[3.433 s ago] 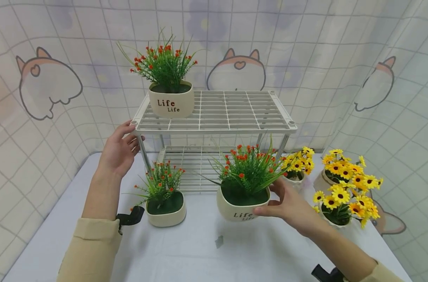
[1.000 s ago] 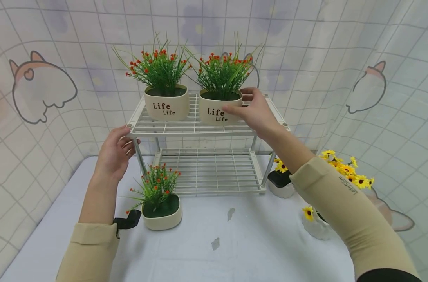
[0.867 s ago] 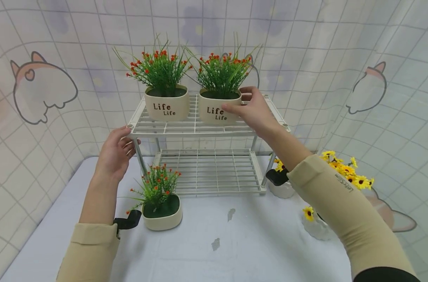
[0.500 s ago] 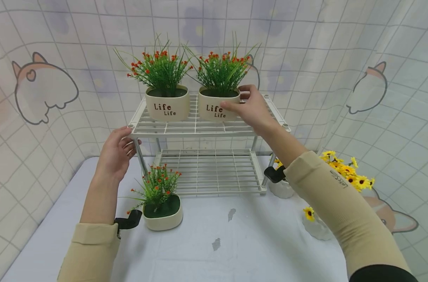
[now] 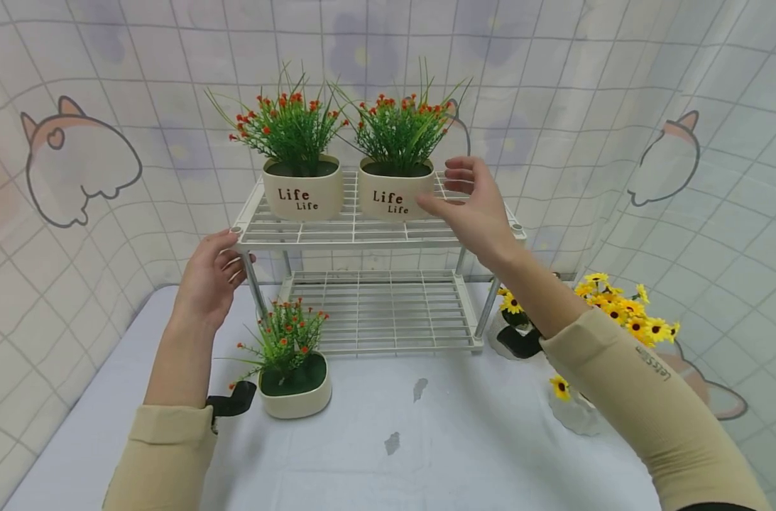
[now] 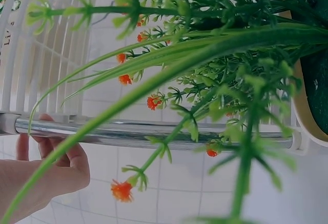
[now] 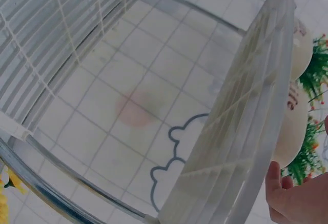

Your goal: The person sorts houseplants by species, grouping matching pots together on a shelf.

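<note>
While the left hand (image 5: 207,280) grips the rack (image 5: 362,245), the right hand (image 5: 480,213) (fingers wide) flanks the right end of the upper-right pot (image 5: 390,193), whose long axis runs left-right.

In head view, can't confirm thumb contact between right hand (image 5: 477,206) and right-hand Life pot (image 5: 388,191). Can't see all of front white pot (image 5: 569,411) behind right sleeve (image 5: 643,401); missing ends of it and left sleeve (image 5: 160,454) below bottom edge. In left wrist view, getting left hand (image 6: 43,178) and red-flower pot (image 6: 301,90) clipped at opposite edges. In right wrist view, missing Life pot's base behind upper shelf (image 7: 246,121).
</note>
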The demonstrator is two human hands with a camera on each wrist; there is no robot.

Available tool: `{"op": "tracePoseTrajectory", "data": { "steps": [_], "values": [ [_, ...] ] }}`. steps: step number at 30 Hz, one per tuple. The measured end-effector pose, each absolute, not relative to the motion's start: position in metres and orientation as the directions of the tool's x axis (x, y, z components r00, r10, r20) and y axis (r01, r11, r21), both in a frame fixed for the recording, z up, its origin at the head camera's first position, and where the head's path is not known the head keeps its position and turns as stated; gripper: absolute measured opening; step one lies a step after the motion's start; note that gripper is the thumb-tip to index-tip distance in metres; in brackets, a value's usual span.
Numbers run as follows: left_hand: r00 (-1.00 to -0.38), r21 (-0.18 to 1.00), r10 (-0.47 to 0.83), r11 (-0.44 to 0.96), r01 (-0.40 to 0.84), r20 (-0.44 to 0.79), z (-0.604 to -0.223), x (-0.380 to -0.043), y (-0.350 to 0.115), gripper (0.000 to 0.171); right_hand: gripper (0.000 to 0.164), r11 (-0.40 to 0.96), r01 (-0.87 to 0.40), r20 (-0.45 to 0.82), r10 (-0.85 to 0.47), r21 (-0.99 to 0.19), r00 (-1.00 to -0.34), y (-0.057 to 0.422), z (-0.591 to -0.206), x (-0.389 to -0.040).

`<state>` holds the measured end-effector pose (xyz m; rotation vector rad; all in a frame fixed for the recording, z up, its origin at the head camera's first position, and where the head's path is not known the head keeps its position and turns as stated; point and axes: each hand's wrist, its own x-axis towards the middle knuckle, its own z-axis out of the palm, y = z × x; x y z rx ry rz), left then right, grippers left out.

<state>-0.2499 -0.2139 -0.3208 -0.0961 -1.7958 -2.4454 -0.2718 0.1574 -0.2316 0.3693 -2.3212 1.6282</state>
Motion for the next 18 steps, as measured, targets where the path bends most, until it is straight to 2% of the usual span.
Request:
{"op": "tracePoseTrajectory", "data": {
  "steps": [4,9,13,18],
  "values": [
    [-0.991,0.949,-0.053,-0.286,0.134,0.124,-0.322,-0.251,-0.213,0.036,0.061,0.249,-0.459,0.455,-0.076,-0.853,-0.887,0.159,-0.239,-0.252],
    [-0.99,0.955,-0.068,-0.26,0.141,0.127,-0.321,-0.252,-0.214,0.032,0.055,0.196,-0.51,0.496,-0.119,-0.838,-0.86,0.157,-0.252,-0.225],
    [-0.991,0.955,-0.064,-0.266,0.134,0.122,-0.322,-0.252,-0.215,0.032,0.051,0.147,-0.472,0.443,-0.195,-0.869,-0.875,0.154,-0.269,-0.205],
    [-0.991,0.961,-0.056,-0.245,0.131,0.121,-0.321,-0.251,-0.215,0.033,0.047,0.072,-0.321,0.285,-0.306,-0.945,-0.908,0.146,-0.301,-0.187]
  ]
}}
